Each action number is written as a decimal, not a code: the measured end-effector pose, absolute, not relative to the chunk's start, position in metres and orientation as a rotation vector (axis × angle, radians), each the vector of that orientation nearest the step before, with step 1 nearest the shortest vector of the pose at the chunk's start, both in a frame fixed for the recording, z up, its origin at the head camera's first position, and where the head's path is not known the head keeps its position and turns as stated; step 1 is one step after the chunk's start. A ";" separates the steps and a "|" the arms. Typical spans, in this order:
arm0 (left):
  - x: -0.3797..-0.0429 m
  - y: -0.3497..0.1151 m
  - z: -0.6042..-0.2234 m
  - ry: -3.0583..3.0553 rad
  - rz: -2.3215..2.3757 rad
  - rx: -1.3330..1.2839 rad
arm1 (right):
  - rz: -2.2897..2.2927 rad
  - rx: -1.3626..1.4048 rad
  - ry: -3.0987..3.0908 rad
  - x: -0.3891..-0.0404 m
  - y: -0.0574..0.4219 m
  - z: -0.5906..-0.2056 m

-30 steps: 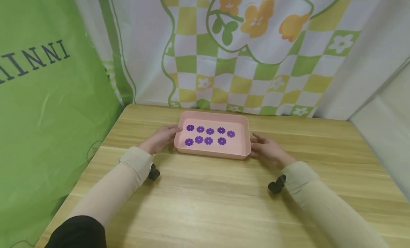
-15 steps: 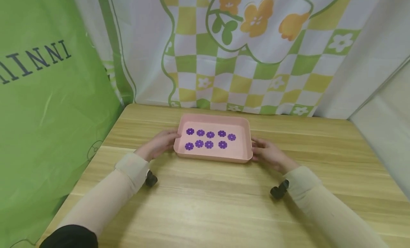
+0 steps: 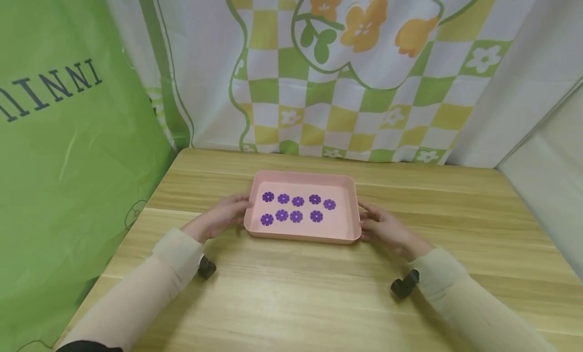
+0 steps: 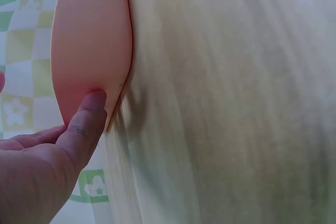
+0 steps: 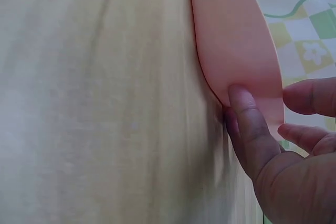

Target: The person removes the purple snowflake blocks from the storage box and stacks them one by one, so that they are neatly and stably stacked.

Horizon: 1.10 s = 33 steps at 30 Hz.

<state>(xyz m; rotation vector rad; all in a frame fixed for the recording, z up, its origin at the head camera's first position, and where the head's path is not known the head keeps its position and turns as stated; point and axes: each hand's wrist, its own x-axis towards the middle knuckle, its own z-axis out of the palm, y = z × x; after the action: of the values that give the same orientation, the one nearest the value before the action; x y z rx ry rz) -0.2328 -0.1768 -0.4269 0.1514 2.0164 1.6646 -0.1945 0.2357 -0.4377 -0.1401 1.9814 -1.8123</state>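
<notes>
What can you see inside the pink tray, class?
Nine purple flower shapes in the pink tray, in two rough rows; whatever lies beneath them is covered.

The head camera looks forward and down from behind the left hand [image 3: 219,218] and the right hand [image 3: 390,231], far enough back, I see, to take in the whole tray [image 3: 341,225], the patterned cloth [image 3: 360,84] beyond them and much of the worktop [image 3: 291,296]. The left wrist camera [image 3: 207,267] and right wrist camera [image 3: 404,284] look sideways-on, close along their own hand; all three share tray, worktop and cloth.
</notes>
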 end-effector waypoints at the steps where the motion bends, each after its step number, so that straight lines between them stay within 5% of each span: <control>1: -0.231 -0.177 -0.427 2.018 1.657 0.158 | -1.810 -0.142 1.985 -0.192 0.236 -0.437; 13: -0.207 -0.182 -0.425 2.096 1.544 0.214 | -1.837 -0.122 1.939 -0.166 0.239 -0.437; 33: -0.212 -0.172 -0.435 2.845 0.338 0.700 | -1.733 -0.149 2.056 -0.158 0.231 -0.431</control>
<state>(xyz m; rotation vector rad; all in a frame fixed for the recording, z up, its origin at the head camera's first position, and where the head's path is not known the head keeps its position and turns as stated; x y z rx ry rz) -0.2121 -0.1720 -0.4349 0.7003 2.8454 0.3381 -0.1583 0.2310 -0.4314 -0.1489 2.0560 -1.7330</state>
